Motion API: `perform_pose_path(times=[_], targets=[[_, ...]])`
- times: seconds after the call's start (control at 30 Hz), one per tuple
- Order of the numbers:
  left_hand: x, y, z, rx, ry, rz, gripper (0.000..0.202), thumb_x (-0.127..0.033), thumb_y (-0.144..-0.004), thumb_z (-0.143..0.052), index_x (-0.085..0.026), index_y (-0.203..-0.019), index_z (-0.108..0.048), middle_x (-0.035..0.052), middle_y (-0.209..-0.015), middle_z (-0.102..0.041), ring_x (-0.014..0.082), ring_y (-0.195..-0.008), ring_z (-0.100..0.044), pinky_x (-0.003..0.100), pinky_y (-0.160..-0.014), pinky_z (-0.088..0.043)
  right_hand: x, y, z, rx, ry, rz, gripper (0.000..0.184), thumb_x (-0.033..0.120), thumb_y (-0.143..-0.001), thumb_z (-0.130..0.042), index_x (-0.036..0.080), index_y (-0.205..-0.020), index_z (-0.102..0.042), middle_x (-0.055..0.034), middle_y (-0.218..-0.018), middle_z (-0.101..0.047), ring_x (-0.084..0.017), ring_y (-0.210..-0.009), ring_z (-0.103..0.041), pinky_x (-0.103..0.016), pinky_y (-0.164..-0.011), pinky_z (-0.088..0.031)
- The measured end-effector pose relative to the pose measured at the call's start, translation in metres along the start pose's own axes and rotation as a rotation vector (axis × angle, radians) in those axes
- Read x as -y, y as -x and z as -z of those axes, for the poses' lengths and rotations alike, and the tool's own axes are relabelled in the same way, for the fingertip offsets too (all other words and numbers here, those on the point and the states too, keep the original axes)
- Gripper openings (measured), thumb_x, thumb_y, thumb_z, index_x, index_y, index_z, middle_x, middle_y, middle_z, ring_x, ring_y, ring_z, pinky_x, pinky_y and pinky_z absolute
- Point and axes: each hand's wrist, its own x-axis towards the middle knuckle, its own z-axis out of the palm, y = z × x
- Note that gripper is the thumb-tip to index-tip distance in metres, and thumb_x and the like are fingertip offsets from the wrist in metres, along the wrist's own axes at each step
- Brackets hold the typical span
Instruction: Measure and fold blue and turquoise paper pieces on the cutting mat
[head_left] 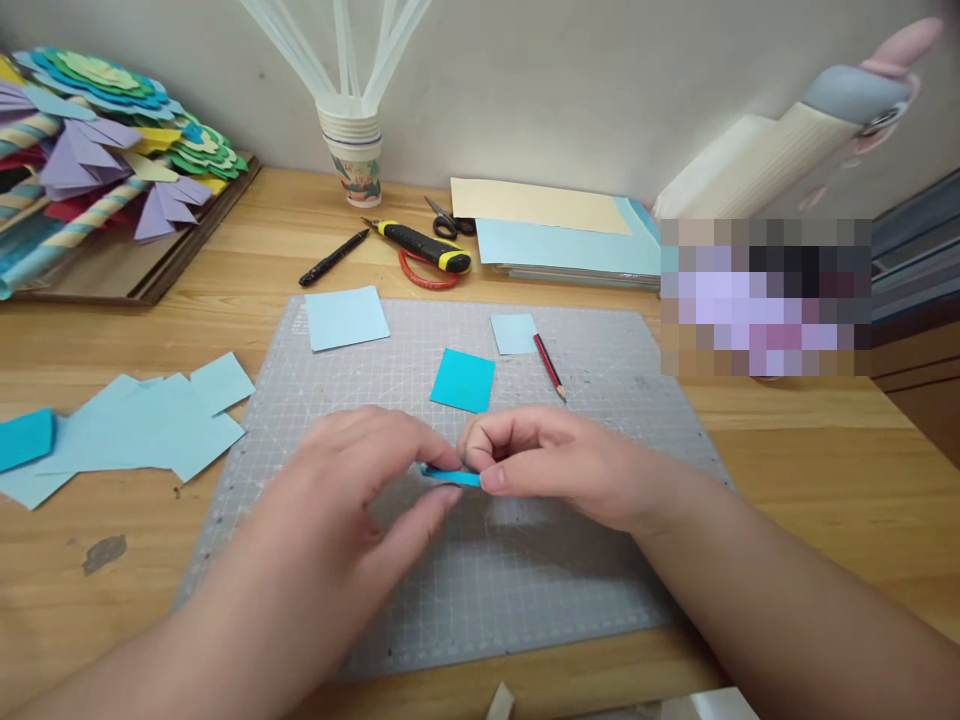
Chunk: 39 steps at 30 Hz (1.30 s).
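Both my hands meet over the middle of a grey cutting mat (pixel 480 590). My left hand (pixel 352 490) and my right hand (pixel 540 460) pinch a small folded piece of bright blue paper (pixel 452 476) between fingers and thumbs, just above the mat. Only a thin edge of that paper shows; the rest is hidden by my fingers. Behind my hands on the mat lie a bright blue paper square (pixel 463 381), a small pale blue square (pixel 514 333), a larger pale blue square (pixel 346 317) and a red pencil (pixel 549 366).
Pale blue paper sheets (pixel 150 425) lie left of the mat on the wooden table. At the back are a black pen (pixel 333 258), a yellow-black utility knife (pixel 424 245), scissors (pixel 448 222), a paper cup (pixel 354 150) with white rods, stacked paper sheets (pixel 562 240) and colourful paper crafts (pixel 90 150).
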Motion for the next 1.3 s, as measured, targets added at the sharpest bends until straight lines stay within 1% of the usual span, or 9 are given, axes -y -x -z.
perform_pose_path(times=[0.13,0.2,0.3,0.43,0.6,0.8,1.03,1.17,1.3], targets=[[-0.004,-0.003,0.004,0.034,0.192,0.146,0.005,-0.031,-0.082,-0.062,-0.032,-0.081,-0.066,-0.0103,-0.075,-0.07,0.0107,-0.065,-0.062,0.02,-0.06,-0.045,-0.004,-0.001,0.001,0.045,-0.134,0.013,0.018,0.03,-0.072,-0.063,0.018,-0.068,-0.051,0.0036,-0.067,-0.04,-0.011,-0.063,-0.032,-0.028,-0.061,-0.024],[-0.004,-0.003,0.004,0.032,0.23,0.188,0.007,-0.033,-0.082,-0.062,-0.03,-0.078,-0.066,-0.0104,-0.07,-0.069,0.0091,-0.062,-0.061,0.019,-0.058,-0.044,-0.006,-0.001,-0.003,0.01,-0.147,0.068,0.015,0.03,-0.074,-0.061,0.018,-0.073,-0.051,0.0027,-0.071,-0.043,-0.011,-0.064,-0.035,-0.028,-0.061,-0.027],[-0.003,-0.004,0.004,-0.006,0.212,0.242,0.01,-0.034,-0.079,-0.063,-0.026,-0.073,-0.065,-0.0088,-0.066,-0.065,0.0089,-0.059,-0.057,0.019,-0.057,-0.043,-0.009,-0.002,-0.012,-0.174,-0.008,0.258,0.012,0.029,-0.08,-0.059,0.02,-0.084,-0.053,0.0012,-0.08,-0.049,-0.013,-0.072,-0.043,-0.027,-0.063,-0.034],[-0.001,-0.003,0.002,-0.017,0.213,0.274,0.015,-0.037,-0.077,-0.06,-0.024,-0.071,-0.061,-0.0061,-0.065,-0.061,0.0109,-0.059,-0.054,0.021,-0.053,-0.04,-0.014,-0.003,-0.023,-0.41,0.39,0.507,0.006,0.016,-0.082,-0.055,0.02,-0.078,-0.053,0.0015,-0.076,-0.052,-0.012,-0.071,-0.046,-0.027,-0.064,-0.038],[0.001,-0.002,-0.001,-0.022,0.224,0.208,0.008,-0.029,-0.08,-0.058,-0.024,-0.076,-0.061,-0.0048,-0.075,-0.065,0.0122,-0.072,-0.059,0.022,-0.059,-0.043,-0.018,-0.002,-0.027,-0.528,0.689,0.687,0.011,0.009,-0.08,-0.053,0.019,-0.075,-0.051,0.0023,-0.072,-0.054,-0.012,-0.071,-0.05,-0.03,-0.069,-0.038],[0.002,0.0,-0.006,-0.021,0.196,0.057,0.007,-0.02,-0.082,-0.057,-0.022,-0.076,-0.061,-0.0052,-0.075,-0.065,0.0104,-0.07,-0.059,0.025,-0.065,-0.045,-0.02,-0.003,-0.028,-0.639,0.99,0.793,0.011,0.008,-0.075,-0.053,0.018,-0.076,-0.05,0.0013,-0.075,-0.06,-0.014,-0.074,-0.055,-0.035,-0.072,-0.033],[0.0,0.003,-0.009,-0.102,0.209,-0.081,0.011,-0.011,-0.081,-0.058,-0.022,-0.078,-0.058,-0.0045,-0.076,-0.065,0.0106,-0.076,-0.06,0.026,-0.071,-0.047,-0.016,0.0,-0.03,-0.738,1.118,0.918,0.01,0.01,-0.071,-0.052,0.019,-0.071,-0.048,0.0012,-0.07,-0.061,-0.015,-0.069,-0.056,-0.036,-0.07,-0.034],[0.001,0.005,-0.007,-0.188,0.236,-0.076,0.013,-0.01,-0.081,-0.058,-0.023,-0.077,-0.055,-0.0057,-0.075,-0.062,0.0098,-0.074,-0.059,0.024,-0.069,-0.046,-0.015,0.0,-0.025,-0.774,1.111,0.919,0.011,0.009,-0.07,-0.051,0.02,-0.07,-0.047,0.0013,-0.069,-0.06,-0.014,-0.068,-0.057,-0.036,-0.071,-0.036],[0.003,0.004,-0.003,-0.251,0.276,-0.006,0.012,-0.014,-0.081,-0.06,-0.024,-0.076,-0.056,-0.0057,-0.076,-0.062,0.0102,-0.074,-0.059,0.024,-0.07,-0.046,-0.014,-0.002,-0.014,-0.875,1.111,0.884,0.013,0.008,-0.068,-0.05,0.021,-0.07,-0.047,0.0014,-0.068,-0.06,-0.016,-0.069,-0.057,-0.036,-0.07,-0.037]])
